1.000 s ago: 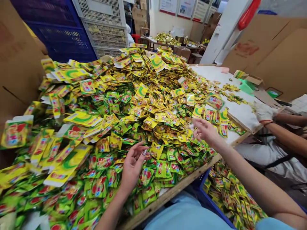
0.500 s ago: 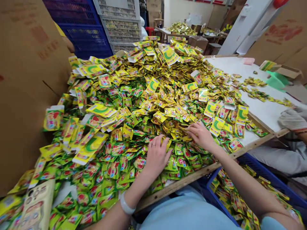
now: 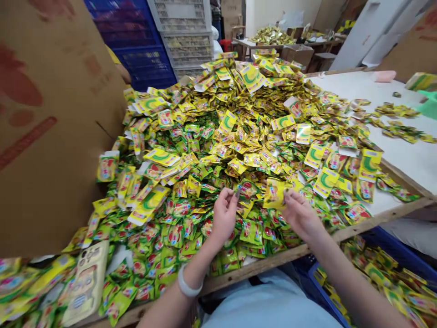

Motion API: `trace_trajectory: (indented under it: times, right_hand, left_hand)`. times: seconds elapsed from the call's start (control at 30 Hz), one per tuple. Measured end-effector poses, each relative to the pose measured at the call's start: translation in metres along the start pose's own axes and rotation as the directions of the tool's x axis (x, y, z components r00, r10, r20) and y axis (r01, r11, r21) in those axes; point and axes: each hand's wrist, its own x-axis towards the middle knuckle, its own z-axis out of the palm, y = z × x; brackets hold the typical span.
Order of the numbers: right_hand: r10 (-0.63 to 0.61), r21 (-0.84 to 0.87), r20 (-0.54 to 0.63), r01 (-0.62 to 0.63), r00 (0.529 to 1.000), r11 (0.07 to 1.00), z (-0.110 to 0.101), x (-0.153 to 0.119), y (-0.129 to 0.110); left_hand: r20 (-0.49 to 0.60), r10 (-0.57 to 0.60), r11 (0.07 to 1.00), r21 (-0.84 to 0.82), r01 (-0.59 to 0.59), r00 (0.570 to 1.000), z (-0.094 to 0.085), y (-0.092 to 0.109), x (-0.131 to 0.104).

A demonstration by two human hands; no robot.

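A big heap of small yellow and green packets [image 3: 180, 207] covers the table. My right hand [image 3: 302, 214] pinches a yellow packet [image 3: 274, 193] by its right edge, just above the heap. To its left, my left hand [image 3: 225, 214] has thumb and forefinger together at the corner of a green packet with a red print [image 3: 248, 189]. Flat yellow-green cards [image 3: 326, 182] lie on the heap to the right of my hands, and more cards [image 3: 149, 205] lie to the left.
A phone in a cream case [image 3: 87, 280] lies at the front left. Cardboard [image 3: 61, 136] rises on the left. A blue crate [image 3: 324, 284] of packets stands below the wooden table edge [image 3: 259, 264]. Stacked crates [image 3: 186, 43] stand behind.
My right hand has lifted a yellow packet from the heap. My left hand's fingers have closed from a spread pose, at a green packet. The view has turned left.
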Motion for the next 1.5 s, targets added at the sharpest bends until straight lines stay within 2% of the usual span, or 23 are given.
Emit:
trace_trajectory:
  times: [0.07,0.17,0.3,0.4,0.47,0.53,0.6,0.67,0.73,0.8,0.87,0.9,0.97,1.03,1.1,1.13,1.2,1.27,1.3,1.37,1.4,1.43,1.5]
  right_hand:
    - [0.002,0.074,-0.012,-0.001,1.000,0.997,0.026,-0.003,0.013]
    - [-0.097,0.078,0.000,0.097,0.995,0.992,0.055,-0.003,0.026]
    - [-0.236,-0.057,0.080,0.240,0.969,0.969,0.066,-0.005,0.032]
    - [-0.328,-0.102,0.053,0.332,0.943,0.938,0.066,-0.009,0.036]
    - [-0.323,-0.085,0.075,0.329,0.943,0.941,0.064,-0.011,0.040]
    - [-0.219,-0.075,0.209,0.239,0.953,0.968,0.059,-0.012,0.045]
    - [-0.110,-0.110,0.335,0.155,0.936,0.982,0.052,-0.012,0.051]
    - [-0.063,-0.159,0.361,0.128,0.930,0.979,0.044,-0.012,0.057]
    - [-0.047,-0.186,0.329,0.113,0.943,0.976,0.036,-0.011,0.061]
    - [-0.013,-0.219,0.291,0.080,0.957,0.972,0.029,-0.009,0.064]
    - [0.017,-0.262,0.274,0.058,0.962,0.963,0.024,-0.005,0.066]
    - [0.029,-0.280,0.281,0.053,0.959,0.959,0.022,-0.004,0.066]
    - [0.042,-0.304,0.307,0.056,0.951,0.951,0.018,-0.003,0.067]
    - [0.041,-0.320,0.336,0.073,0.941,0.945,0.016,-0.004,0.066]
    - [0.016,-0.319,0.362,0.108,0.932,0.942,0.016,-0.007,0.062]
    - [0.008,-0.322,0.390,0.129,0.921,0.938,0.017,-0.008,0.059]
    - [0.025,-0.333,0.474,0.153,0.880,0.931,0.024,-0.009,0.050]
    - [0.083,-0.346,0.562,0.143,0.823,0.927,0.036,-0.009,0.039]
    - [0.122,-0.349,0.606,0.124,0.786,0.929,0.044,-0.009,0.034]
    - [0.160,-0.306,0.654,0.065,0.739,0.950,0.060,-0.009,0.028]
    - [0.170,-0.270,0.664,0.021,0.728,0.963,0.067,-0.010,0.027]
    - [0.177,-0.223,0.670,-0.032,0.720,0.974,0.072,-0.011,0.028]
    - [0.188,-0.120,0.667,-0.145,0.721,0.982,0.079,-0.016,0.033]
  left_hand:
    - [-0.032,-0.033,0.988,-0.150,0.028,0.999,0.005,0.003,-0.009]
    - [-0.035,-0.069,0.952,-0.301,0.056,0.997,0.010,0.004,-0.024]
    - [-0.043,-0.177,0.894,-0.425,0.142,0.983,0.007,0.008,-0.033]
    - [-0.033,-0.206,0.906,-0.385,0.177,0.978,0.006,0.010,-0.032]
    - [-0.054,-0.188,0.924,-0.349,0.158,0.981,0.008,0.008,-0.032]
    - [-0.116,-0.110,0.959,-0.275,0.074,0.987,0.011,0.003,-0.036]
    - [-0.172,0.021,0.990,-0.133,-0.044,0.985,0.013,-0.003,-0.043]
    - [-0.176,0.133,0.991,0.039,-0.128,0.975,0.008,-0.008,-0.051]
    - [-0.120,0.222,0.954,0.232,-0.190,0.968,-0.010,-0.008,-0.055]
    - [-0.066,0.324,0.835,0.488,-0.253,0.944,-0.043,-0.002,-0.055]
    - [-0.059,0.397,0.606,0.766,-0.213,0.916,-0.088,0.007,-0.051]
    - [-0.104,0.400,0.471,0.876,-0.107,0.911,-0.112,0.012,-0.048]
    - [-0.158,0.355,0.221,0.972,0.081,0.921,-0.158,0.019,-0.044]
    - [-0.140,0.281,0.054,0.990,0.130,0.950,-0.193,0.024,-0.043]
    - [-0.083,0.225,-0.016,0.996,0.089,0.971,-0.213,0.032,-0.044]
    - [-0.046,0.230,-0.023,0.998,0.053,0.972,-0.217,0.039,-0.046]
    - [0.050,0.292,0.003,0.999,-0.053,0.955,-0.212,0.058,-0.049]
    - [0.179,0.329,0.083,0.973,-0.217,0.927,-0.196,0.082,-0.051]
    - [0.251,0.307,0.153,0.939,-0.308,0.918,-0.185,0.092,-0.051]
    - [0.371,0.231,0.363,0.825,-0.433,0.900,-0.160,0.104,-0.048]
    - [0.371,0.229,0.496,0.751,-0.435,0.900,-0.148,0.103,-0.045]
    - [0.325,0.256,0.637,0.652,-0.412,0.910,-0.136,0.099,-0.042]
    - [0.152,0.294,0.880,0.343,-0.329,0.944,-0.113,0.079,-0.036]
